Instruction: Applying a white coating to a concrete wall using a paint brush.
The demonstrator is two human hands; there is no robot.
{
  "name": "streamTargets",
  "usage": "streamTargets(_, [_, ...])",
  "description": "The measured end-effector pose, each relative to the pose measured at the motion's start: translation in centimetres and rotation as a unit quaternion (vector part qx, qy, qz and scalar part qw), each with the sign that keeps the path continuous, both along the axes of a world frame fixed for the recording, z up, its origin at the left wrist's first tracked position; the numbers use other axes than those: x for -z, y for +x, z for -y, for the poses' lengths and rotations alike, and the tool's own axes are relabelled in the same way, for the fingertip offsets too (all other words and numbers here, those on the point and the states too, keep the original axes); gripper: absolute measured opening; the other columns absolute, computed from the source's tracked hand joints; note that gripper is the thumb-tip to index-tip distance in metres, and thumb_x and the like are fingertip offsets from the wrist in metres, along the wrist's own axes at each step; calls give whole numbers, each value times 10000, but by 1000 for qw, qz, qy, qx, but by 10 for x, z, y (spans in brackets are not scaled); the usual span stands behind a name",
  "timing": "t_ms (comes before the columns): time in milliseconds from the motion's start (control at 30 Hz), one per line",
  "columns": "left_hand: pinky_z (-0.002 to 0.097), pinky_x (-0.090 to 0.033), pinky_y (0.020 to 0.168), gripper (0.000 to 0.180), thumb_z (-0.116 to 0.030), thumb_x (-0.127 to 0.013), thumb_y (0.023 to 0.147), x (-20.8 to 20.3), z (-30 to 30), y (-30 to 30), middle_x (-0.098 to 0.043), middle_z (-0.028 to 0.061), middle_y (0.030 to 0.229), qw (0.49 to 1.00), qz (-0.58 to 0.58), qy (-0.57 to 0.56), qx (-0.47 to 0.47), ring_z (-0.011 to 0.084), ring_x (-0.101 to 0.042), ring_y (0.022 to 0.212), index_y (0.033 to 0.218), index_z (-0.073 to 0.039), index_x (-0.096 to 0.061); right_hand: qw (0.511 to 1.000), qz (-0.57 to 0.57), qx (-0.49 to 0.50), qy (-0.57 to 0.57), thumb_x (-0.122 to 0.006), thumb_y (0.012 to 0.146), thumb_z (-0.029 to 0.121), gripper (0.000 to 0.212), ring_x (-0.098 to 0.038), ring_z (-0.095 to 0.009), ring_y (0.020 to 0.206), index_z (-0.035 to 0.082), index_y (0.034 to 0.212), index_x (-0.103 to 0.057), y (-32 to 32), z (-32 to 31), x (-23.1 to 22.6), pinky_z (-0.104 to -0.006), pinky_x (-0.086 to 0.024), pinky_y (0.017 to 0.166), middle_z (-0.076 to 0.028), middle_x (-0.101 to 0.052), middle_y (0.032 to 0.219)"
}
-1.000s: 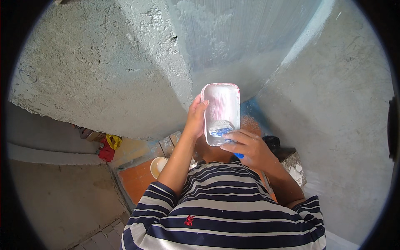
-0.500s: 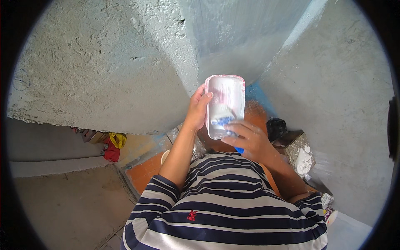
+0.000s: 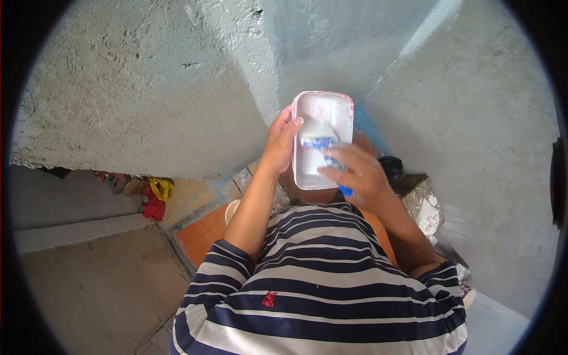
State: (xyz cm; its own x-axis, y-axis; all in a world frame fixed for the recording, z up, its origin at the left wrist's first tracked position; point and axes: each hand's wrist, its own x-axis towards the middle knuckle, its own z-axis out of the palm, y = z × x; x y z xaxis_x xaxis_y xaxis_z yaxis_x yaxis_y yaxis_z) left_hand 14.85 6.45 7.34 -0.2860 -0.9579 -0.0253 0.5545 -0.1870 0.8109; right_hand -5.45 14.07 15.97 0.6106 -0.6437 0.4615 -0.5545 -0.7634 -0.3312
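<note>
My left hand [image 3: 280, 144] grips the left rim of a shallow white paint tray [image 3: 306, 177], its thumb hooked over the edge. White paint coats the tray's inside, and pinkish-red marks show on its rim. My right hand [image 3: 362, 173], slightly blurred, is closed round the handle of a paintbrush [image 3: 320, 142]. The brush has a blue, paint-smeared band and handle. Its bristles, covered in white paint, lie against the tray's floor and point away from me. Part of the handle is hidden behind my fingers.
Rough grey walls [image 3: 148, 89] rise ahead and to the right [image 3: 461, 112], with white paint streaks by the corner. A black bag [image 3: 390, 170] and a crumpled white packet [image 3: 428, 216] lie at right. Red [image 3: 154, 207] and yellow bags [image 3: 161, 187] sit at left, and a pale round container [image 3: 231, 211] is behind my left forearm.
The tray and both hands have risen a little in view. The brush has slid forward along the tray, toward its far end.
</note>
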Motion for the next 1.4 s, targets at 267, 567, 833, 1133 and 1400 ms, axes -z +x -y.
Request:
streamTargets(267, [311, -465, 965, 490, -213, -572, 954, 3, -5, 4, -608, 89, 1213, 999, -20, 28, 27, 153, -588, 1082, 1390, -14, -470, 998, 7, -13, 59, -707, 704, 26, 336, -636, -328, 1044, 120, 1027, -711, 2, -17, -25, -412, -531, 865, -134, -650, 1132])
streamTargets(567, [304, -473, 953, 486, -218, -568, 958, 2, -7, -1, -614, 89, 1205, 999, -13, 40, 22, 153, -592, 1072, 1389, -15, -472, 1000, 15, -7, 27, -718, 667, 20, 383, -633, -332, 1067, 119, 1038, -711, 11, -17, -1, -410, -527, 882, -127, -654, 1140])
streamTargets(833, [298, -474, 939, 492, -263, -564, 959, 10, -11, 3, -608, 87, 1202, 999, 5, 45, 6, 154, -585, 1083, 1376, -17, -478, 997, 7, -12, 71, -723, 692, 8, 364, -641, -324, 1079, 120, 1038, -706, 2, -19, -22, -401, -529, 892, -125, -657, 1173])
streamTargets(1133, [299, -478, 926, 451, -234, -549, 962, 9, -9, 5, -613, 81, 1179, 999, -13, 49, 0, 152, -589, 1064, 1355, -21, -494, 999, -12, -15, 43, -695, 740, 25, 313, -617, -317, 1144, 102, 1043, -701, 14, -9, 2, -395, -520, 925, -128, -643, 1201])
streamTargets(1400, [311, -489, 927, 438, -203, -539, 964, 18, -12, 11, -614, 89, 1183, 996, -12, 78, -31, 156, -596, 1057, 1358, -18, -489, 996, 28, -33, 82, -741, 711, 21, 366, -654, -311, 1069, 93, 1066, -689, 3, -10, -8, -404, -536, 895, -121, -660, 1174])
